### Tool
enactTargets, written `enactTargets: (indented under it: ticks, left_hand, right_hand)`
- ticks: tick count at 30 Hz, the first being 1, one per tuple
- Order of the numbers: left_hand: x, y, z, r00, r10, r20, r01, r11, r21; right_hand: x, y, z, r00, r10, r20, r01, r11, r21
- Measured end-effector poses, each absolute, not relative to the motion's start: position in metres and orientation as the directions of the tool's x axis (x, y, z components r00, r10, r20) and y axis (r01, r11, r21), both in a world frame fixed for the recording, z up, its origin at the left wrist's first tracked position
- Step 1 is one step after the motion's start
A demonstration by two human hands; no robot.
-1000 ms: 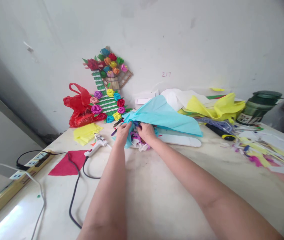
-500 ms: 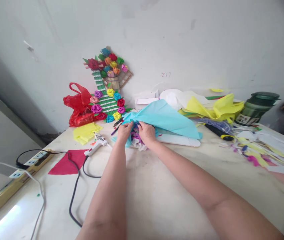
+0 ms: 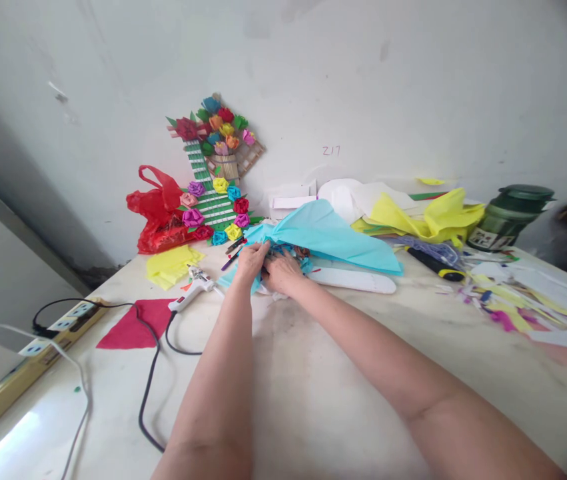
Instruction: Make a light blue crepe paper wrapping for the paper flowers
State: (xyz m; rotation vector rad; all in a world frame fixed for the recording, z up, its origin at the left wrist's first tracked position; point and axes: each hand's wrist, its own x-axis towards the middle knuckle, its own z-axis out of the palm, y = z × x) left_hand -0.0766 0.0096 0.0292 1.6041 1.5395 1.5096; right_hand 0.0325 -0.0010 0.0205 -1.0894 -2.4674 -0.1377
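Note:
Light blue crepe paper [image 3: 333, 233] is bunched at its left end and fans out to the right, over a white board [image 3: 356, 280]. My left hand [image 3: 252, 261] pinches the bunched end of the paper. Just right of it, my right hand [image 3: 282, 272] lies with fingers spread over small paper scraps under the blue sheet's edge. Some of the scraps and the fingertips are partly hidden.
A white glue gun [image 3: 194, 292], red paper [image 3: 136, 324] and a power strip [image 3: 28, 363] lie left. Paper-flower crafts [image 3: 213, 200] and a red bag [image 3: 156, 210] stand behind. Rightward are a black-yellow tool [image 3: 436, 265], paper strips [image 3: 518, 300] and a green jar [image 3: 513, 217].
My right hand has shifted slightly left and opened its fingers over the scraps. Purple scraps seen there before are now covered, and blue and brown ones show. My left hand remains on the bunched paper.

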Motion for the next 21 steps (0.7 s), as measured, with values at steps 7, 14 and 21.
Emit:
enactTargets:
  ticks: [7, 14, 21]
  left_hand:
    - [-0.069, 0.006, 0.031, -0.134, 0.909, 0.394, 0.474, -0.29, 0.831]
    - [-0.067, 0.008, 0.025, -0.094, 0.926, 0.367, 0.495, -0.276, 0.824]
    - [-0.057, 0.008, 0.029, -0.041, 0.881, 0.47, 0.691, -0.315, 0.65]
  right_hand:
    - [0.03, 0.006, 0.02, -0.712, 0.664, 0.228, 0.696, 0.711, 0.1]
    - [0.033, 0.008, 0.004, -0.71, 0.612, 0.349, 0.675, 0.732, 0.09]
    - [0.031, 0.015, 0.0, -0.72, 0.628, 0.296, 0.667, 0.744, 0.043]
